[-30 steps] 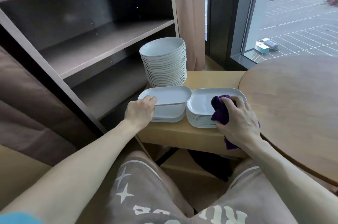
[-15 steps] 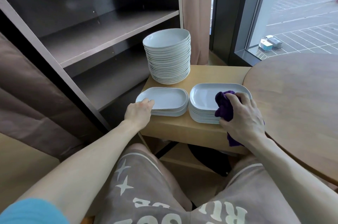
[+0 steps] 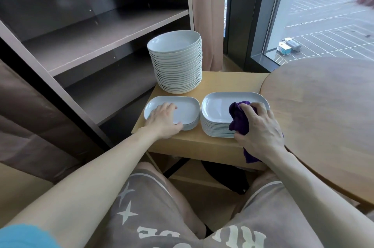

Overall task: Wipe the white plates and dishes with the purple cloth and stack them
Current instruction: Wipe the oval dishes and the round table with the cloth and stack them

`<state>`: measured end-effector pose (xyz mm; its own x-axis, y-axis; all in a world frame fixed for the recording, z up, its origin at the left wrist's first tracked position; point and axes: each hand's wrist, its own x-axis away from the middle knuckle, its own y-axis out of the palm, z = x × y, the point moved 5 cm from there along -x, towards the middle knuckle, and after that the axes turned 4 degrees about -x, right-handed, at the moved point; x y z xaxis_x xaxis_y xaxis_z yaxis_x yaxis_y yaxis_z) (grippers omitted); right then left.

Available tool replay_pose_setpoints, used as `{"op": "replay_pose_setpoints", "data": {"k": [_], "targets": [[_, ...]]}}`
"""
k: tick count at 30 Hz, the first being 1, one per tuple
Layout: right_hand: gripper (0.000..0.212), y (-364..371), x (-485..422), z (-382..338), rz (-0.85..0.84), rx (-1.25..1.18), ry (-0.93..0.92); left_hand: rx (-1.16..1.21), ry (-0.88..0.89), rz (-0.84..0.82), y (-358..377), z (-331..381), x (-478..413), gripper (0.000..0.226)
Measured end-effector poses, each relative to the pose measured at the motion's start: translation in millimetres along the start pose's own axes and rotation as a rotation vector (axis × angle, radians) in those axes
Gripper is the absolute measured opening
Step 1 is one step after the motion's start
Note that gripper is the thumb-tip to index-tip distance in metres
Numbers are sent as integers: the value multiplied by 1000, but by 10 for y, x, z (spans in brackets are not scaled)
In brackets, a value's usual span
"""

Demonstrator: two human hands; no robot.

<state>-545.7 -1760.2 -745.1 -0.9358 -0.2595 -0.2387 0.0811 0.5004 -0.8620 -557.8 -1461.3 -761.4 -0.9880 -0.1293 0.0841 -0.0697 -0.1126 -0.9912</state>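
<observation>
now my left hand (image 3: 164,121) lies flat, fingers loosely spread, on the top dish of the low left stack (image 3: 189,107). my right hand (image 3: 261,128) grips the bunched purple cloth (image 3: 238,118) at the near right corner of the taller stack (image 3: 216,111) just beside it. a tall pile of round plates (image 3: 176,61) stands at the far side of the small wooden table (image 3: 226,81)

Small light-wood side table (image 3: 232,81), flat rect. top, plain front panel below. 3 white stacks sit directly on it. Back-left corner: tall stack of round dishes (image 3: 178,69), approx. upright. Front-left corner: low stack of oblong plates (image 3: 188,110), its L end right at the left edge. Front-right: taller oblong stack (image 3: 216,110), just beside the low one, sides nearly touching, near side close to the front edge.
</observation>
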Motion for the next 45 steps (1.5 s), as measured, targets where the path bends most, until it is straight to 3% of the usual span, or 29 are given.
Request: {"op": "replay_pose_setpoints", "data": {"k": [3,7,13,20,29,35,40,45], "targets": [[78,0,-5,4,-9,-1,4,171,110,-59,7,390,-34,81],[78,-13,0,1,-13,-8,3,279,132,-106,17,700,-114,101],[73,-45,-20,-16,-58,-16,25,482,40,-116,167,691,-218,101],[62,-84,-76,-69,-150,7,71,765,82,-193,262,670,-253,105],[57,-119,-41,-129,-197,-9,74,788,118,-294,232,650,-329,100],[65,-369,-197,62,-160,-210,187,694,99,-212,241,647,-258,99],[66,-472,-510,284,-97,-79,228,631,111,-192,200,683,-212,103],[59,-126,-696,180,-176,211,169,619,90,-155,219,664,-197,103]]}}
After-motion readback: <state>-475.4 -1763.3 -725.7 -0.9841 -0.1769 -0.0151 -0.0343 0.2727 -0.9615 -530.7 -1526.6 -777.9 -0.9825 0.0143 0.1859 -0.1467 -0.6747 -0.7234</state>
